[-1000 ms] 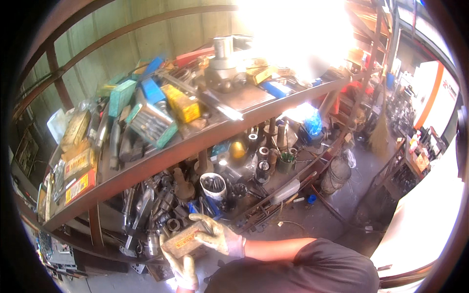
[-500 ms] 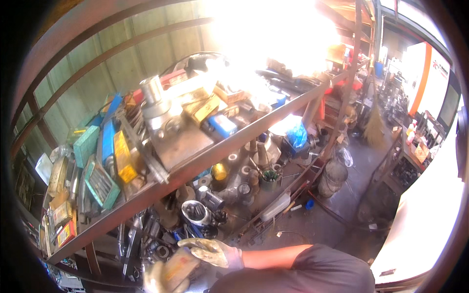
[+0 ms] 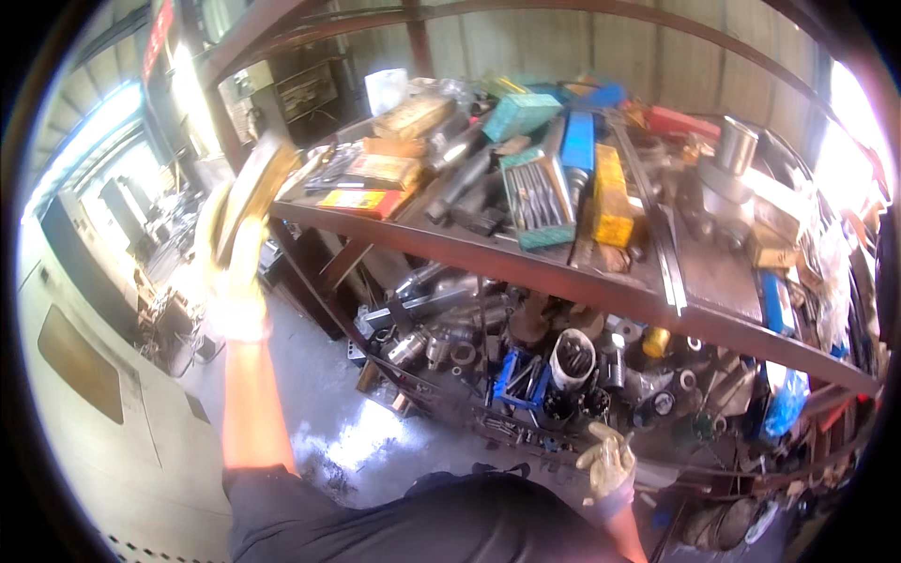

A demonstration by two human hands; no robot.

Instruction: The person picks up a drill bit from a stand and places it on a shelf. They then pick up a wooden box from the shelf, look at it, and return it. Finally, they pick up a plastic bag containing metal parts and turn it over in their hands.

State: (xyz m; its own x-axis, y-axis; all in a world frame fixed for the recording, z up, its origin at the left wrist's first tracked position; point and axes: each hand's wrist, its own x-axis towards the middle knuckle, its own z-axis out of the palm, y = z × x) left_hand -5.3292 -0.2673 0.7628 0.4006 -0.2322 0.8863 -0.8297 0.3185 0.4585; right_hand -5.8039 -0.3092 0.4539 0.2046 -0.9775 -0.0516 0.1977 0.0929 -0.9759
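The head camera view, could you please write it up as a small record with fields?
setting: workshop with a brown metal rack
left hand: gloved, raised, holding a flat brownish box beside the rack's left end
right hand: gloved, low, empty, fingers spread
upper shelf: green drill-bit case, yellow box, steel cylinder
lower shelf: white cup of bits, blue bin, metal parts

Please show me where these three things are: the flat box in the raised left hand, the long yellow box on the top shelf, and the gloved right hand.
flat box (image 3: 251, 192), head view, middle of its broad face.
long yellow box (image 3: 611, 199), head view, middle of its top.
right hand (image 3: 607, 463), head view, back of the glove.
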